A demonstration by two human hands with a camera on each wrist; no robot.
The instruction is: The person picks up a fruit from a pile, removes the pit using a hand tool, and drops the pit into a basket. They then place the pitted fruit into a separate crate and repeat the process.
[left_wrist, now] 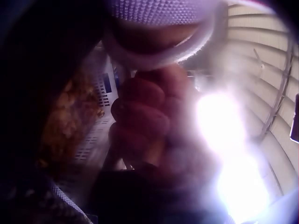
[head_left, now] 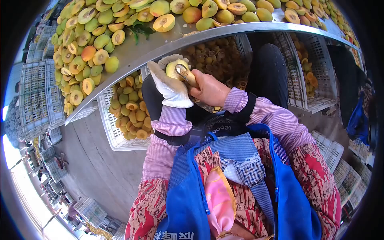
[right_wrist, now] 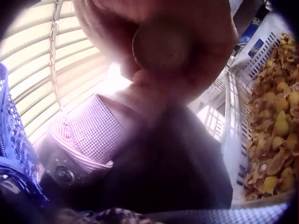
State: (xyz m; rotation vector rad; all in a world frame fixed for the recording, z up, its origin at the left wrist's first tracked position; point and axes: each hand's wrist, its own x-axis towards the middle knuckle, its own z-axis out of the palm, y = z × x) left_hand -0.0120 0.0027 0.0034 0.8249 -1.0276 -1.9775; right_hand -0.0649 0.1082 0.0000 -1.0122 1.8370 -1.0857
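Note:
In the head view my left hand [head_left: 171,89], in a white glove with a tan palm, cups a yellow-green peach [head_left: 171,71]. My bare right hand [head_left: 213,89] grips the wooden handle of a pitting tool [head_left: 192,79]. The tool's curved metal loop is at the peach's face, close to my gloved fingers. From the right wrist, the round butt of the handle [right_wrist: 163,44] shows in my fist. Bare curled fingers [left_wrist: 142,109] of my right hand appear dark in the left wrist view, where the peach is hidden.
Cut peaches [head_left: 92,52] are heaped on a metal table [head_left: 160,50] whose raised edge lies just beyond my hands. Below stand a white crate [head_left: 120,145] of peach halves, a crate of brownish scraps [right_wrist: 268,140] between my knees, and another crate [head_left: 294,74] at right.

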